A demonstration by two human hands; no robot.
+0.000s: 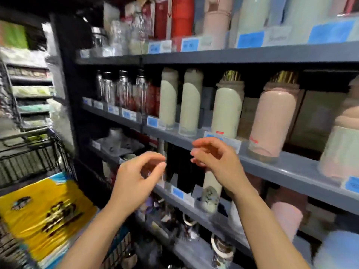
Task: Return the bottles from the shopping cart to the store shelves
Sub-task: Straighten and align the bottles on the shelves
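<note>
Both hands empty right now. Left hand [136,177] is raised in front of the shelving, fingers loosely curled, nothing between them. Right hand [215,158] is beside it to the right, same loose curl, holding nothing, hovering just in front of the middle shelf edge [272,166]. Frame is motion-blurred, so fine finger detail is soft, but no bottle shows in either grip.

Nearest shelved item: a cream bottle [210,191] with a leaf print, on the lower shelf directly below the right hand, partly hidden by the wrist. Cannot tell whether it belongs to the task.

Middle shelf, left to right: clear glass bottles [124,90] far left, two tall cream bottles [180,100], a cream flask with a gold cap [227,107], a pink flask [274,121]. All upright.

Shopping cart [38,152] sits near left, black wire basket. Only a yellow package [46,216] is visible in it; no bottles show there from this angle, though much of the basket is out of frame or blurred.

My read: between placements, hands free near the shelves. Whether bottles remain in the cart cannot be confirmed, so progress stays undetermined. Likely next: check the cart.
</note>
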